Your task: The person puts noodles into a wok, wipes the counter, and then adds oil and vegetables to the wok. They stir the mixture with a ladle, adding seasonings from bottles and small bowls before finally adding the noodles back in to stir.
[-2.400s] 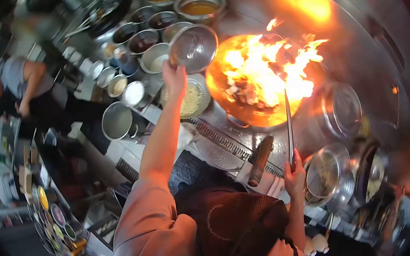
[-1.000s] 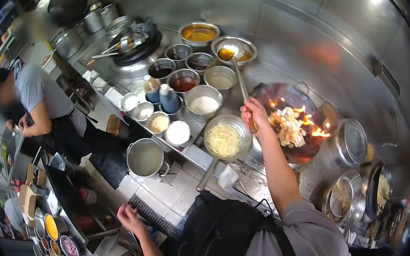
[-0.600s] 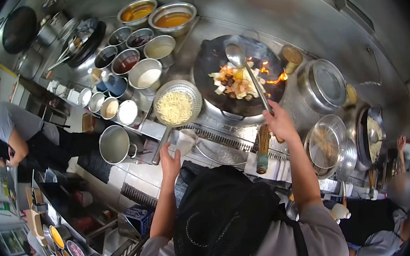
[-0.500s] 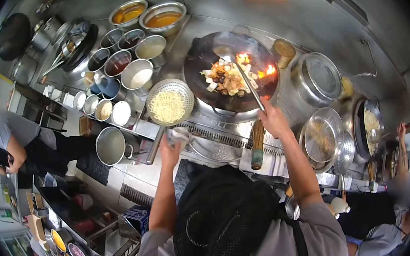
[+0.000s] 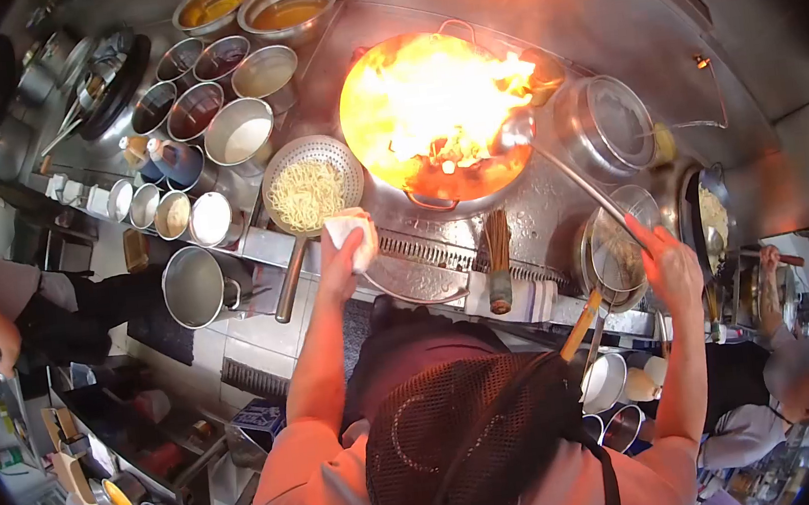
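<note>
Tall flames fill the wok (image 5: 447, 192) on the stove and hide most of the food inside. My right hand (image 5: 670, 264) is closed around the handle of a ladle (image 5: 579, 180), whose bowl sits at the wok's right rim. In my left hand (image 5: 337, 269) is a folded white cloth (image 5: 351, 233), held short of the wok's front edge. Just beyond that hand, a perforated strainer (image 5: 341, 161) holds pale noodles (image 5: 308, 194). Its long handle points down to the left, and my fingers are apart from it.
A bamboo brush (image 5: 497, 262) lies in front of the wok. Metal sauce pots (image 5: 241, 132) and seasoning tubs (image 5: 212, 218) stand left. A lidded pot (image 5: 618, 122) and wire strainers (image 5: 621, 249) are on the right. One co-worker (image 5: 6, 304) is left, another (image 5: 754, 383) right.
Flames have grown from small patches to a blaze across the wok. My right hand has moved right and toward me with the ladle. My left hand has risen slightly with the cloth.
</note>
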`<state>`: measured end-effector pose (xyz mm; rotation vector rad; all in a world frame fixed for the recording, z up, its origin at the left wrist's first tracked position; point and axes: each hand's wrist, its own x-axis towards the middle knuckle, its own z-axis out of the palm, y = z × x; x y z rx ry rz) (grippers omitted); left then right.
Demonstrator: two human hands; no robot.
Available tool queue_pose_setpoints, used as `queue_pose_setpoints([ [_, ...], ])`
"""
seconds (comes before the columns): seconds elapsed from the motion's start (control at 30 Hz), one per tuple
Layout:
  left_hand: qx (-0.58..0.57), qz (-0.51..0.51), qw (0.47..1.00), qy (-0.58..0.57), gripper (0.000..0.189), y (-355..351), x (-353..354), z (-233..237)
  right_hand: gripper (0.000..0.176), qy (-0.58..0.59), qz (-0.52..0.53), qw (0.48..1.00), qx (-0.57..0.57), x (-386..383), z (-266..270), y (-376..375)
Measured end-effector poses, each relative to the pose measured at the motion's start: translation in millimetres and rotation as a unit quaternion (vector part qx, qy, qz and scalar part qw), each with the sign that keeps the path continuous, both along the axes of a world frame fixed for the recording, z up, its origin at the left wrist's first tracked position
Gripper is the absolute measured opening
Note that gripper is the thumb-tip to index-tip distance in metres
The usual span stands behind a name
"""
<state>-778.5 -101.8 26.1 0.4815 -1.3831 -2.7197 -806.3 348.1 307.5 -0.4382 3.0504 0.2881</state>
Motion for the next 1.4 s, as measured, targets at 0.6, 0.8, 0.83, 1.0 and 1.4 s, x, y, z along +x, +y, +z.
queue_pose_setpoints([
  [0.6,0.104,-0.034,0.994,-0.008,0.024,124,-101,-11,0.056,-0.085,-0.135,0.909,-0.386,34,-143,-43],
  [0.8,0.172,-0.165,0.971,0.026,0.037,110,-17,111,0.056,-0.412,-0.143,0.812,-0.387,62,-10,1],
  [0.83,0.179,-0.171,0.968,0.053,0.029,111,-22,75,0.059,-0.321,0.026,0.858,-0.399,59,-36,16],
  [1.0,0.074,-0.073,0.991,-0.080,0.015,134,-13,19,0.058,-0.301,-0.062,0.895,-0.323,26,-91,-31],
  [1.4,0.070,-0.071,0.995,-0.032,0.010,144,-20,49,0.057,-0.322,0.010,0.891,-0.321,6,-41,-8],
])
